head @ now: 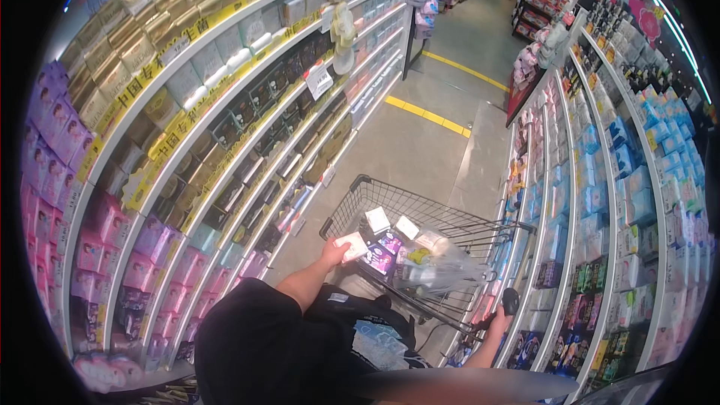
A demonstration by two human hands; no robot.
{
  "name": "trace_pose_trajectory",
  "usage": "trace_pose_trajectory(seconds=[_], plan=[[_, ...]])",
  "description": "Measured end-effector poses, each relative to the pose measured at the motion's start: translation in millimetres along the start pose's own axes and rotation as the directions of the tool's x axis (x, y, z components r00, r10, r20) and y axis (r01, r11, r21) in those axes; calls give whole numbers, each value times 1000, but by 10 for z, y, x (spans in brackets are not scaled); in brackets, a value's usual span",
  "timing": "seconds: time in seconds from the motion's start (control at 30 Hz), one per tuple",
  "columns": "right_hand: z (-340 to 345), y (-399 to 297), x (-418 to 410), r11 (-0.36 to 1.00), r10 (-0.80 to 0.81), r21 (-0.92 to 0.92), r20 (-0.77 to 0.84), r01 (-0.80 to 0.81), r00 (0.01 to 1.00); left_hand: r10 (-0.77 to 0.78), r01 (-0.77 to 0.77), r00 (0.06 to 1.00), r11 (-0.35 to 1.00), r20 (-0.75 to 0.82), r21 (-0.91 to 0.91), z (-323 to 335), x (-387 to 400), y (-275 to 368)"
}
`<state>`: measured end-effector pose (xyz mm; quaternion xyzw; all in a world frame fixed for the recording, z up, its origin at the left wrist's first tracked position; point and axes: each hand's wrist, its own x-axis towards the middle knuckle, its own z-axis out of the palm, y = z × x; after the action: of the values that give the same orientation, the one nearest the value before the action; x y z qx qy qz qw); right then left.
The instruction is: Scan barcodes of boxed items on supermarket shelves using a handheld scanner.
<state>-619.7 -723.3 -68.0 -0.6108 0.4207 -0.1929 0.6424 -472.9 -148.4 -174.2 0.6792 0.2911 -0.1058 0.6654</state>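
My left hand (335,253) grips a small white and pink packet (352,247) over the near left side of a black wire shopping cart (439,208). Under and beside that packet, purple and black packs (381,259) lie in the basket. Two white boxes, one at the left (377,220) and one further right (407,227), rest behind them. A clear plastic bag (441,275) with goods in it fills the basket's right part. My right hand (496,323) is closed around the black end of the cart's handle (481,327), just below a round black part (511,301).
Shelves of packaged goods (225,107) curve along the left, with yellow strips and price tags. More stocked shelves (590,197) stand close on the cart's right. Yellow floor strips (428,116) cross the grey aisle floor (416,152) ahead. Hanging goods (424,0) flank the aisle's end.
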Motion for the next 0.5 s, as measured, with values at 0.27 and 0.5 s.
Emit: trace_pose_trajectory(seconds=[0.27,0.5], plan=[[697,-412,885,994,50,88,190,-67,981,-79,71,992,995,-102,-76,483,16,297],[1346,-677,1491,994,6,107,259,-35,966,-165,145,973,981,-160,-128,615,485,498]])
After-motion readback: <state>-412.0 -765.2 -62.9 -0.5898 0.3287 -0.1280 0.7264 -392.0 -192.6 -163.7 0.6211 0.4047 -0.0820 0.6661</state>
